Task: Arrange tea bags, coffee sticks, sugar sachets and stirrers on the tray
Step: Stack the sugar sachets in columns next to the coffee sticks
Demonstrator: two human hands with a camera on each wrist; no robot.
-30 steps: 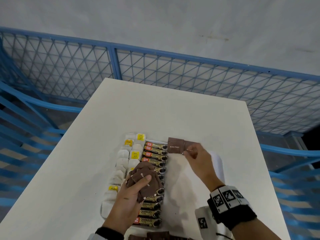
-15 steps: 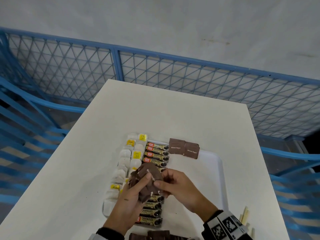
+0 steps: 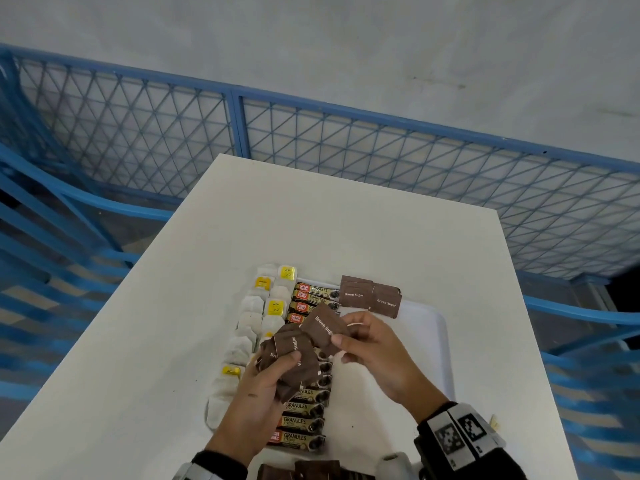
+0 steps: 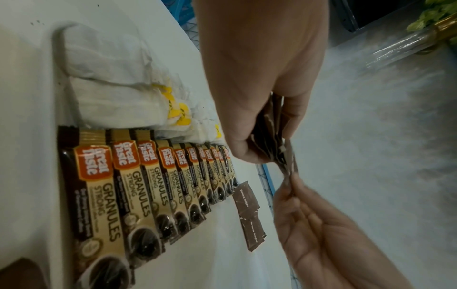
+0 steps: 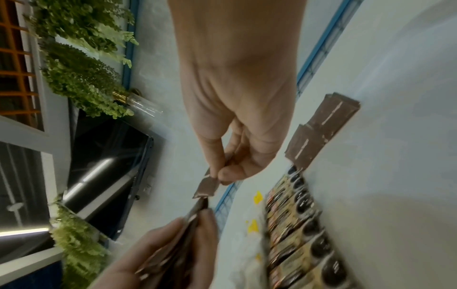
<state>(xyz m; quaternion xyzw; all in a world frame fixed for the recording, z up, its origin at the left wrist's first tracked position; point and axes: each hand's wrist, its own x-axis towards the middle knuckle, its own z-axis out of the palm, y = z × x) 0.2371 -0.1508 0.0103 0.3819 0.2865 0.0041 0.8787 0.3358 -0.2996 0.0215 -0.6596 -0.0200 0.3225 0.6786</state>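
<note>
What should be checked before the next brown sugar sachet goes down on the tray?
1. Right hand pinches one brown sugar sachet: ok.
2. Left hand grips the remaining sachet bundle: ok.
3. Pulled sachet fully free of the bundle: cannot tell.
4. Bare white tray floor right of the coffee sticks: ok.
5. Two placed sachets lie at the far edge as row start: ok.
6. Stirrers on tray: not ok.

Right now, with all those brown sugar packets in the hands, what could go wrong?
The left hand holds a loose, fanned bunch of sugar sachets; while the right hand pulls one sachet free, others may slip out. They would likely fall on the coffee sticks lined up below and knock that row crooked.
</note>
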